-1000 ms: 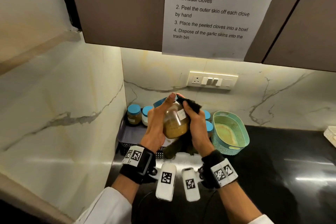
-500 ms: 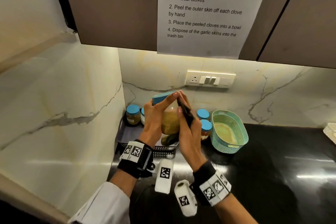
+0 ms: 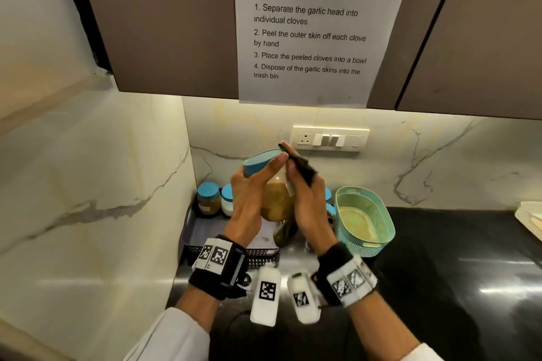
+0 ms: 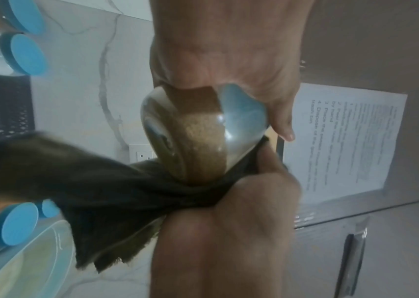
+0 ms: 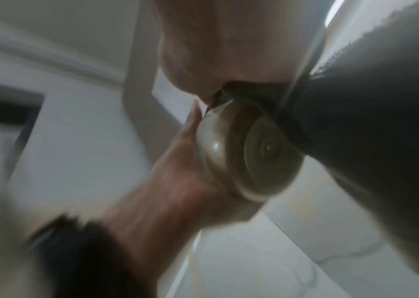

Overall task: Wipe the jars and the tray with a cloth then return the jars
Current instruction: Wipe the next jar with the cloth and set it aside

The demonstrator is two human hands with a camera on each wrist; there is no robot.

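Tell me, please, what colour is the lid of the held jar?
Blue lid, clearest in the head view.

teal basket (image 3: 365, 221), wall switch plate (image 3: 330, 139), taped instruction sheet (image 3: 311, 26)

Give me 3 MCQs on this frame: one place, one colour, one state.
1. Where is the held jar? A) above the tray B) inside the teal basket C) on the counter
2. Its lid colour? A) red B) blue C) white
3. What is the right hand doing? A) hanging idle B) pressing the wall switch C) holding the dark cloth against the jar

Key: 1 A, left hand holds it up over the tray; 2 B, lid is blue; 3 C, cloth lies between fingers and glass.
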